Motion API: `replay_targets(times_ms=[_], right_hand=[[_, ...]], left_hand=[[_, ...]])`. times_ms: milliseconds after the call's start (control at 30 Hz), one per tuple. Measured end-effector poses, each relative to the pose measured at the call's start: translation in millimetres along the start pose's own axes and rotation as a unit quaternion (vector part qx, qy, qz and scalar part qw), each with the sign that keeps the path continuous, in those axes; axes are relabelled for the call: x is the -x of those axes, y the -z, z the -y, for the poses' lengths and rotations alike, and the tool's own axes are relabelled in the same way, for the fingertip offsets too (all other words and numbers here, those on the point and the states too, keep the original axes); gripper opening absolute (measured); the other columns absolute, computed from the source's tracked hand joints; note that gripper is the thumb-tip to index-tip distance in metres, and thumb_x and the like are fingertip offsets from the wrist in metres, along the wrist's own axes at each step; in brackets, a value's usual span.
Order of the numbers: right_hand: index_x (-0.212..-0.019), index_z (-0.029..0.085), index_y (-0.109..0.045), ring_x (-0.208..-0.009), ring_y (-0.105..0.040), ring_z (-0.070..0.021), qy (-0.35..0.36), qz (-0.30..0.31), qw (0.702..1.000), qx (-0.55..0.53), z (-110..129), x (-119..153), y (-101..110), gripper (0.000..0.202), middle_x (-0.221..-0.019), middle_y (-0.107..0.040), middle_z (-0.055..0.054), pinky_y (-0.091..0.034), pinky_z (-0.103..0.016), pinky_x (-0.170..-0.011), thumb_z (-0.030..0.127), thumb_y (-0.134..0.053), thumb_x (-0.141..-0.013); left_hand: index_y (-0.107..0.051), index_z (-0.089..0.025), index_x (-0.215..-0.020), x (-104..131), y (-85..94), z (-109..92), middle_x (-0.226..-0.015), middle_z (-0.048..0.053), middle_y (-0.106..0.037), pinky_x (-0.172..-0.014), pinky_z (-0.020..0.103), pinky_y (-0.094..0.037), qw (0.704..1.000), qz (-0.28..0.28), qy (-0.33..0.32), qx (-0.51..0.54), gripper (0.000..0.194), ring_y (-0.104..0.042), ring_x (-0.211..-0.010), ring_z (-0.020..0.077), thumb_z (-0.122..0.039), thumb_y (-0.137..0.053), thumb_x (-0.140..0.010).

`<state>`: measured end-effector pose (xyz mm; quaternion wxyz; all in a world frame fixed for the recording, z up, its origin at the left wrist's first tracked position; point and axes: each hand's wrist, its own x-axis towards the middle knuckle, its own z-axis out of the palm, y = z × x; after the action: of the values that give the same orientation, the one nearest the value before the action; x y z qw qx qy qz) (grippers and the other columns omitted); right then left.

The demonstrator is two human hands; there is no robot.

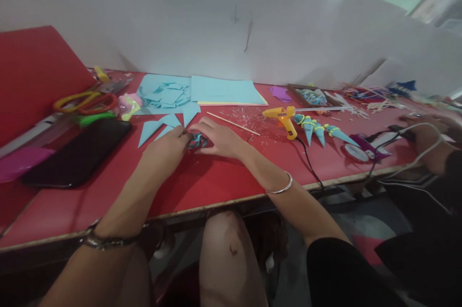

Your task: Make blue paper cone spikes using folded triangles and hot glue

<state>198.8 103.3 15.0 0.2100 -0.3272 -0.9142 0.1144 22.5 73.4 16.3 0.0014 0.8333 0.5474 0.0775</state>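
Your left hand [169,147] pinches twisted blue paper [198,141], half-open right hand [223,139] around it; room before red desk's [205,177] edge; brown rectangular tray [298,95] holds blue pieces [315,97].

Craft workspace: equipped with red worktable [216,177], 1 yellow glue gun [283,115], scissors [82,98], blue paper sheets [225,90], paper scraps [169,96].

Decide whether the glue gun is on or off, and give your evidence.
The glue gun appears on: a small orange light glows on its side.
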Motion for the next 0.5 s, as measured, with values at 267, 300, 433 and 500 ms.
replay_targets(times_ms=[267,300,433,500], right_hand=[[-0.114,0.016,-0.049,-0.096,-0.052,-0.0171,0.034,-0.038,0.998,0.034,-5,-2,-6,0.033,-0.109,-0.050,-0.010,-0.042,-0.025,-0.071,0.033,-0.052,-0.085],[-0.113,0.016,-0.050,-0.095,-0.052,-0.0170,0.038,-0.041,0.998,0.036,-5,-2,-7,0.033,-0.109,-0.051,-0.009,-0.041,-0.025,-0.071,0.032,-0.052,-0.085],[-0.111,0.017,-0.050,-0.092,-0.052,-0.0161,0.035,-0.048,0.998,0.034,-5,-2,-7,0.029,-0.107,-0.051,-0.008,-0.040,-0.025,-0.069,0.030,-0.051,-0.086],[-0.110,0.018,-0.051,-0.092,-0.051,-0.0158,0.027,-0.049,0.998,0.024,-4,-1,-5,0.026,-0.107,-0.051,-0.007,-0.040,-0.025,-0.069,0.028,-0.052,-0.085]], left_hand=[[-0.059,-0.013,-0.104,-2,-4.8,3,-0.106,0.013,-0.057,-0.072,0.031,-0.045,0.998,-0.052,-0.022,0.017,0.037,-0.058,-0.090,0.0226,-0.020,-0.027,-0.088],[-0.059,-0.014,-0.105,-3,-6.8,5,-0.107,0.013,-0.057,-0.074,0.032,-0.046,0.997,-0.063,-0.028,0.031,0.036,-0.058,-0.090,0.0224,-0.020,-0.028,-0.088],[-0.061,-0.012,-0.107,-6,-13.5,10,-0.107,0.013,-0.057,-0.079,0.034,-0.047,0.990,-0.099,-0.059,0.087,0.037,-0.057,-0.092,0.0229,-0.024,-0.031,-0.088],[-0.061,-0.012,-0.107,-7,-14.7,12,-0.107,0.014,-0.057,-0.081,0.036,-0.047,0.986,-0.111,-0.059,0.106,0.037,-0.058,-0.092,0.0231,-0.025,-0.032,-0.088]])
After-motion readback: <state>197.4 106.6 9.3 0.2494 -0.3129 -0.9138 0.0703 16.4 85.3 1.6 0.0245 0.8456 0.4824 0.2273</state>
